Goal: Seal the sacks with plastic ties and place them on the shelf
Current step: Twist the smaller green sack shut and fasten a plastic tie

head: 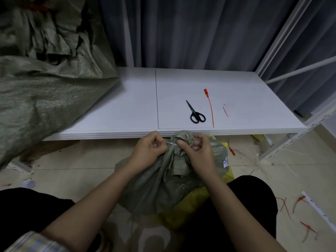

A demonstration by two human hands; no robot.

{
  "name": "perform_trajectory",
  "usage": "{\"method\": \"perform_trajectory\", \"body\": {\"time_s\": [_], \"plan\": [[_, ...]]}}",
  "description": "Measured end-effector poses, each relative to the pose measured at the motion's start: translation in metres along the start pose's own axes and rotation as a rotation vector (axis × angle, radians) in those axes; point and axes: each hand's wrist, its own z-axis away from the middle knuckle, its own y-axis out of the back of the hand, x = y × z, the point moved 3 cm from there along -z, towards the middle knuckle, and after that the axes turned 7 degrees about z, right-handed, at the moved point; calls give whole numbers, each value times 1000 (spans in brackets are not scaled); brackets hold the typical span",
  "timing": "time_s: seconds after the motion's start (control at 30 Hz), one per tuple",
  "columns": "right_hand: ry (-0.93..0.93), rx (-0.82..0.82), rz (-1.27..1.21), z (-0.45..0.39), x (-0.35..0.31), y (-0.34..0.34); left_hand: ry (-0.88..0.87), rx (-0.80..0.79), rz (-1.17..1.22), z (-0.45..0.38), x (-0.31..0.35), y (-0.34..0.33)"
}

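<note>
Woven green sack [163, 179] gathered at the neck, on the floor before the shelf [236, 88] front edge.
Left hand [150, 148] and right hand [196, 151] both pinch a white tie [171, 143] around the neck; scissors [195, 112] and a red tie [210, 106] lie near the shelf's front edge.

The white shelf [127, 99] carried black scissors [195, 113], an orange tie [210, 108], a short orange offcut [225, 111] and big green sacks [45, 88] at its left end. On the tiled floor [72, 160] stood a smaller sack [163, 188], with what looked like orange scraps [283, 204] scattered to the right.
</note>
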Motion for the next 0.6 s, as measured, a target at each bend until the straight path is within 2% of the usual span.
{"method": "perform_trajectory", "body": {"time_s": [0.13,0.27,0.53,0.6], "plan": [[-201,-95,-332,9,-1,-7,107,76,276,-3,-8,-1],[-236,-159,-467,12,-4,-14,170,116,465,-3,-6,-6],[-267,-201,-702,16,-6,-21,216,67,579,-3,0,-13],[-274,-205,-686,13,-5,-18,220,78,576,-3,0,-13]]}}
